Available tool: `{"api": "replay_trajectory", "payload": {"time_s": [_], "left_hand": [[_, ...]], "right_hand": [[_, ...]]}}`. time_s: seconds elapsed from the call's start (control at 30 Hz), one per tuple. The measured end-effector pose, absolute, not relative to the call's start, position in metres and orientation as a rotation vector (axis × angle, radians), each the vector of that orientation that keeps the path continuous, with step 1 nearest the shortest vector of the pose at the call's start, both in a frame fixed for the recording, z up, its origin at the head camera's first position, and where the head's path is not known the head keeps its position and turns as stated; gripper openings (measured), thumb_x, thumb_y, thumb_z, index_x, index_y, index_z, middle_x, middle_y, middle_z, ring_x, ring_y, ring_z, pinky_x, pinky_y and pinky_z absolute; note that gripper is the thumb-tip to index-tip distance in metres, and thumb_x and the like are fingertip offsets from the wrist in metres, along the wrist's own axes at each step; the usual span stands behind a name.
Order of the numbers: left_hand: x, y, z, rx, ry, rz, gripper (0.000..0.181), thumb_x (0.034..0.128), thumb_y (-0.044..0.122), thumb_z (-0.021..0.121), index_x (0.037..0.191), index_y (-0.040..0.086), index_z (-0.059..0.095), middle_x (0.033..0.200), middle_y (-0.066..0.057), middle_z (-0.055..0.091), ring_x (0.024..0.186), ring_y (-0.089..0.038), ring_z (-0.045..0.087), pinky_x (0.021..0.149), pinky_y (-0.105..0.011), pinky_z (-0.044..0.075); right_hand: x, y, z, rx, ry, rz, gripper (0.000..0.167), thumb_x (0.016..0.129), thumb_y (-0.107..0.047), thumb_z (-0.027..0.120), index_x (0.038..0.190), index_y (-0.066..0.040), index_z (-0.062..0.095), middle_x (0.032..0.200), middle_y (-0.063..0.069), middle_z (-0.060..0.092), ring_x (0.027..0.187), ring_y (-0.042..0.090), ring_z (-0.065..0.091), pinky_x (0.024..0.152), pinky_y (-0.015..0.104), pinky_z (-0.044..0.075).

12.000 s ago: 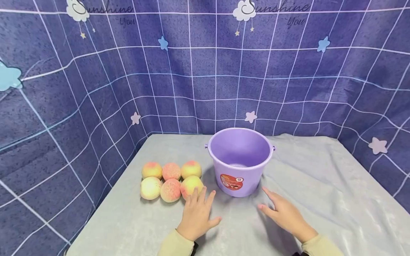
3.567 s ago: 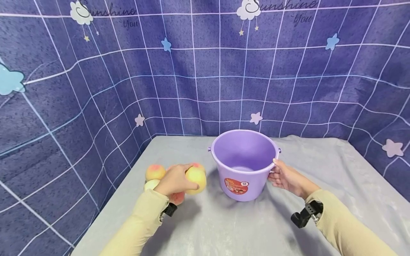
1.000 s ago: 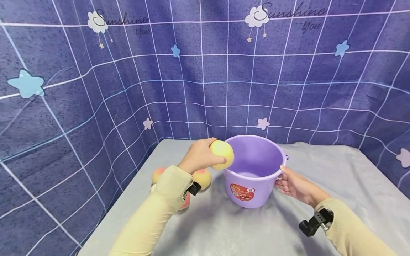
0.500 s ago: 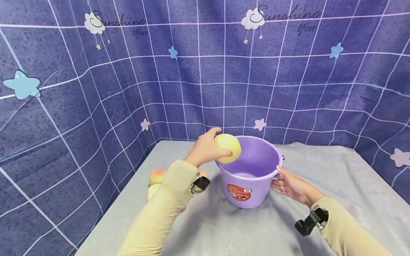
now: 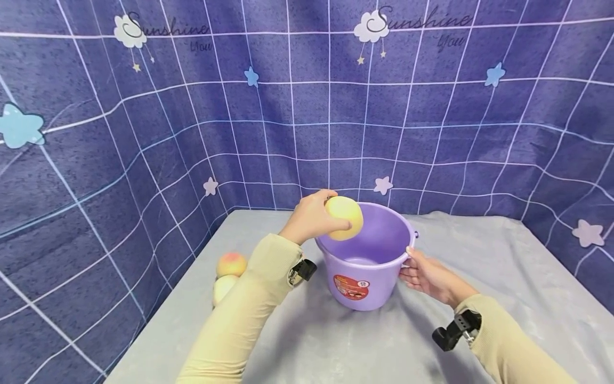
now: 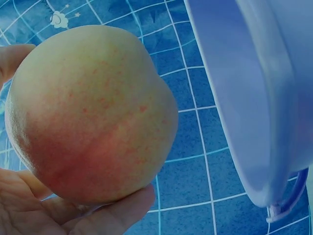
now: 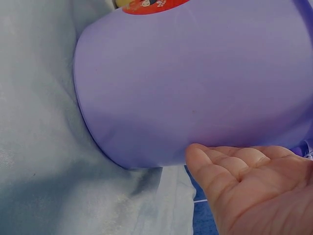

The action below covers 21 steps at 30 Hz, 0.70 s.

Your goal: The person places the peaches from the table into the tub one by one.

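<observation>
My left hand (image 5: 312, 217) grips a yellow peach (image 5: 344, 217) over the left rim of the purple bucket (image 5: 362, 285). In the left wrist view, the peach (image 6: 93, 117) shows a red blush, with fingertips around its near side and the bucket's mouth (image 6: 239, 98) apart at the right. At the bucket's right rim my right hand (image 5: 429, 274) holds on, thumb at the edge and fingers along the outside. The right wrist view shows those fingers (image 7: 244, 169) against the bucket's side. The bucket stands upright, and the part of its inside that shows holds nothing.
Left of the bucket, a red-topped peach (image 5: 232, 264) and a pale peach (image 5: 223, 289) lie on the grey cloth (image 5: 345, 346). My left sleeve (image 5: 249, 309) hides the area beside them. A blue gridded curtain (image 5: 307, 106) hangs behind and at the sides.
Both hands were free at first. My left hand has lifted a peach from the group and carried it rightward to the bucket. My right hand has taken hold of the bucket's rim.
</observation>
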State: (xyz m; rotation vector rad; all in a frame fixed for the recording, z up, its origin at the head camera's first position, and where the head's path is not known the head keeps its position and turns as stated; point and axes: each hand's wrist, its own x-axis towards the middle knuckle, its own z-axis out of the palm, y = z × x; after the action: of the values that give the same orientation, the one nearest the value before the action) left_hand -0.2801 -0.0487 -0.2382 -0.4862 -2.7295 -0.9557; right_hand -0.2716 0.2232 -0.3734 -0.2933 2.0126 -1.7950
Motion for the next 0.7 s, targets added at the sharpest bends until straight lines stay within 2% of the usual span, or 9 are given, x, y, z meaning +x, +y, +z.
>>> {"api": "replay_trajectory", "payload": {"time_s": [0.47,0.7], "left_hand": [[-0.287,-0.037,-0.237,-0.494,-2.744,-0.967,0.070,0.0670,0.031,0.078,0.129,0.008,0.057,0.118,-0.009,0.064,0.103,-0.027,0.056,0.087,-0.040,0.045],[-0.291,-0.033,-0.236,-0.527,-2.791,-0.889,0.069,0.0684,0.034,0.077,0.128,0.007,0.057,0.115,-0.009,0.064,0.101,-0.025,0.057,0.085,-0.036,0.046]], "right_hand": [[-0.272,0.220,-0.374,-0.278,2.013,-1.814,0.086,0.102,-0.050,0.015,0.137,0.027,0.003,0.141,0.045,0.011,0.133,0.052,0.021,0.108,0.054,0.025],[-0.271,0.221,-0.373,-0.279,2.022,-1.809,0.085,0.102,-0.050,0.013,0.136,0.027,0.003,0.141,0.045,0.011,0.132,0.053,0.020,0.108,0.054,0.025]]}}
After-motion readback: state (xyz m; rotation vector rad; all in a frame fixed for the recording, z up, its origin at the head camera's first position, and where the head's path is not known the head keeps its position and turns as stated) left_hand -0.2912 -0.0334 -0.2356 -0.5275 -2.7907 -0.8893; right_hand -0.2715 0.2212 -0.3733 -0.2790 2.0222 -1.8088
